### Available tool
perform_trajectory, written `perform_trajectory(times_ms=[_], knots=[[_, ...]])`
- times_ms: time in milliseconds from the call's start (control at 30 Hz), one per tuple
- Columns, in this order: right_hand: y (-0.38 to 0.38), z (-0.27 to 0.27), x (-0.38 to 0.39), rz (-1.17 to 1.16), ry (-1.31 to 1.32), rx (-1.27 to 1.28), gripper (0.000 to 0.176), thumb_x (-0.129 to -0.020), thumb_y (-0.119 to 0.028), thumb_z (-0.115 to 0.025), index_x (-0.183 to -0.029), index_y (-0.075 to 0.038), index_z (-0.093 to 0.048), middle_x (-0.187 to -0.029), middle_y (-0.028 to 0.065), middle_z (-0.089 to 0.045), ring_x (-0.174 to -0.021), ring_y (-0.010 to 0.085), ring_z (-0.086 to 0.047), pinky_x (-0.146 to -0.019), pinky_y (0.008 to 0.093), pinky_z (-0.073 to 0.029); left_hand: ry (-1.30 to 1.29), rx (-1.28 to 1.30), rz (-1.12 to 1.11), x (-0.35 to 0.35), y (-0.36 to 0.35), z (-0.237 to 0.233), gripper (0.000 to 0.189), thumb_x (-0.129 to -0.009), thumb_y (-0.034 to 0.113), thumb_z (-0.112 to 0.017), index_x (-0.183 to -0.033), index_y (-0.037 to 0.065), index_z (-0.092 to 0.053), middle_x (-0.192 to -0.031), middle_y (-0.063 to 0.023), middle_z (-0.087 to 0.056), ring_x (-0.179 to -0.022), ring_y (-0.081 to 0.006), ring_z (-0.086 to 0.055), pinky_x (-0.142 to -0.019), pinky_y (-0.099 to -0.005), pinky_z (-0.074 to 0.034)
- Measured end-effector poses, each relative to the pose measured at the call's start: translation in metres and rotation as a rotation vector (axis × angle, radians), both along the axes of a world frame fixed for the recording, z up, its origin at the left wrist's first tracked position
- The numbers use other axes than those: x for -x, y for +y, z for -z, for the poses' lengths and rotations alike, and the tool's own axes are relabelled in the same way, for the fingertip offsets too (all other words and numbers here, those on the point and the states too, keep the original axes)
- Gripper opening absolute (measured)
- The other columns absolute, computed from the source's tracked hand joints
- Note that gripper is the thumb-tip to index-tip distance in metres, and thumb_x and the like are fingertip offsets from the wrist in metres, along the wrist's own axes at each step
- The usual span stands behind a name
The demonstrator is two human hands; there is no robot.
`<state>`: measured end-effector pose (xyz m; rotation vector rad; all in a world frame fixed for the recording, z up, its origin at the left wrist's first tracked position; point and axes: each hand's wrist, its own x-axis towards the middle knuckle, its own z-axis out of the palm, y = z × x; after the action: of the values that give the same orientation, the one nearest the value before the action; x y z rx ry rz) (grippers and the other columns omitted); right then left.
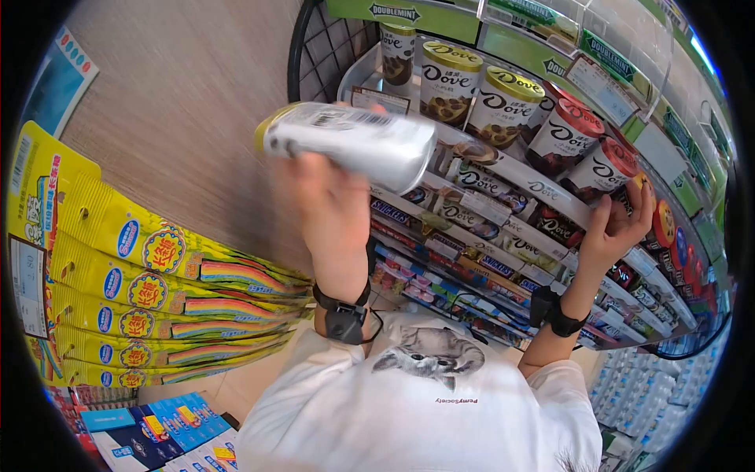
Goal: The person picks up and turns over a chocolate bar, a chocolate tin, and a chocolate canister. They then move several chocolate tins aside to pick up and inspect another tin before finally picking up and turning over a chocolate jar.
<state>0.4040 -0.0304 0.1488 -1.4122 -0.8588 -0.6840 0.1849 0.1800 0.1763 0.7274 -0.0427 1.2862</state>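
Observation:
My left hand (pixel 326 185) is closed around a white tub (pixel 354 141) with a yellow lid, held sideways above the wooden counter and blurred by motion. It resembles the Dove chocolate tubs on the rack; its print is too smeared to read. At the right, my right hand (pixel 617 224) curls its thumb and fingers about the lower part of a red-lidded Dove chocolate tub (pixel 602 167) on the top tier. Beside that stands another red-lidded tub (pixel 564 135). Yellow-lidded Dove tubs (pixel 504 108) fill the tier further left.
Lower tiers hold Dove and Snickers bars (pixel 393 211). Green Doublemint packs (pixel 609 55) line the holders behind. Yellow candy bags (pixel 118 236) hang at left by the wooden counter (pixel 189 94). Blue boxes (pixel 185 421) lie at lower left, bottled water (pixel 645 397) at lower right.

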Motion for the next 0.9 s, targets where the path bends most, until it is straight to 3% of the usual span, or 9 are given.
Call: perform_trajectory(times_ms=[133,200,267,300,400,533,700,733,900], knots=[[0.001,0.001,0.000,0.007,-0.001,-0.001,0.060,-0.084,0.005,-0.056,-0.136,-0.004,-0.027,-0.128,0.0182,-0.045,-0.068,0.0091,-0.056,-0.056,0.0181,-0.042,-0.053,0.105,0.234,0.001,0.007,0.004,0.064,-0.080,0.032,-0.070,-0.131,0.005,-0.042,-0.129,-0.0197,-0.047,-0.122,-0.0442,-0.041,-0.105,-0.0561,-0.033],[0.000,0.001,-0.001,-0.006,0.006,-0.013,0.060,-0.084,0.005,-0.056,-0.136,-0.003,-0.027,-0.128,0.0182,-0.045,-0.068,0.0091,-0.056,-0.056,0.0180,-0.042,0.111,-0.131,-0.115,-0.005,0.003,0.004,0.065,-0.080,0.033,-0.070,-0.131,0.006,-0.040,-0.127,-0.0196,-0.048,-0.120,-0.0437,-0.044,-0.103,-0.0552,-0.036],[0.000,0.000,-0.001,0.005,0.014,-0.003,0.060,-0.084,0.005,-0.056,-0.136,-0.003,-0.027,-0.128,0.0180,-0.045,-0.067,0.0088,-0.056,-0.056,0.0177,-0.042,-0.113,0.187,0.229,-0.001,0.009,0.003,0.064,-0.081,0.032,-0.069,-0.131,0.008,-0.038,-0.126,-0.0190,-0.047,-0.117,-0.0431,-0.047,-0.100,-0.0535,-0.040],[0.000,0.000,0.000,0.007,0.015,-0.004,0.060,-0.084,0.005,-0.056,-0.136,-0.003,-0.027,-0.128,0.0180,-0.045,-0.067,0.0088,-0.056,-0.056,0.0177,-0.042,0.117,-0.169,-0.250,-0.012,0.011,0.009,0.058,-0.083,0.030,-0.067,-0.129,0.010,-0.037,-0.123,-0.0185,-0.048,-0.113,-0.0423,-0.050,-0.099,-0.0514,-0.043],[-0.001,-0.002,0.000,0.007,0.015,0.000,0.060,-0.084,0.005,-0.056,-0.135,-0.003,-0.027,-0.128,0.0179,-0.045,-0.066,0.0083,-0.055,-0.057,0.0176,-0.042,-0.129,0.103,-0.266,-0.013,0.024,0.006,0.051,-0.085,0.024,-0.065,-0.125,0.011,-0.037,-0.120,-0.0184,-0.048,-0.111,-0.0415,-0.052,-0.096,-0.0511,-0.046],[-0.003,0.002,0.001,0.016,0.018,0.020,0.059,-0.084,0.005,-0.056,-0.135,-0.002,-0.027,-0.129,0.0183,-0.044,-0.067,0.0087,-0.054,-0.058,0.0186,-0.042,0.147,-0.276,-0.626,-0.019,0.027,-0.014,0.049,-0.085,0.017,-0.062,-0.123,0.007,-0.033,-0.116,-0.0196,-0.049,-0.109,-0.0439,-0.052,-0.091,-0.0535,-0.048],[-0.003,0.005,-0.006,0.043,0.001,0.014,0.059,-0.084,0.006,-0.055,-0.135,-0.001,-0.027,-0.128,0.0193,-0.045,-0.069,0.0093,-0.054,-0.062,0.0201,-0.044,-0.392,-0.178,0.528,-0.018,0.019,-0.010,0.085,-0.075,0.047,-0.064,-0.139,0.003,-0.030,-0.136,-0.0242,-0.038,-0.120,-0.0459,-0.044,-0.091,-0.0568,-0.046],[-0.004,0.005,-0.005,0.039,-0.001,0.017,0.058,-0.084,0.006,-0.055,-0.135,-0.001,-0.027,-0.128,0.0202,-0.045,-0.070,0.0099,-0.054,-0.064,0.0208,-0.045,-0.271,-0.158,0.438,-0.018,0.007,-0.017,0.075,-0.078,0.035,-0.069,-0.138,0.040,-0.026,-0.129,-0.0241,-0.043,-0.108,-0.0526,-0.050,-0.085,-0.0607,-0.048],[-0.007,0.004,-0.005,0.033,-0.021,0.055,0.056,-0.087,0.000,-0.055,-0.136,0.000,-0.027,-0.127,0.0200,-0.046,-0.085,0.0151,-0.060,-0.070,0.0232,-0.048,-0.248,-0.020,0.622,-0.027,-0.008,-0.021,0.064,-0.082,0.043,-0.064,-0.136,0.045,-0.028,-0.127,-0.0220,-0.044,-0.109,-0.0496,-0.051,-0.082,-0.0601,-0.050]])
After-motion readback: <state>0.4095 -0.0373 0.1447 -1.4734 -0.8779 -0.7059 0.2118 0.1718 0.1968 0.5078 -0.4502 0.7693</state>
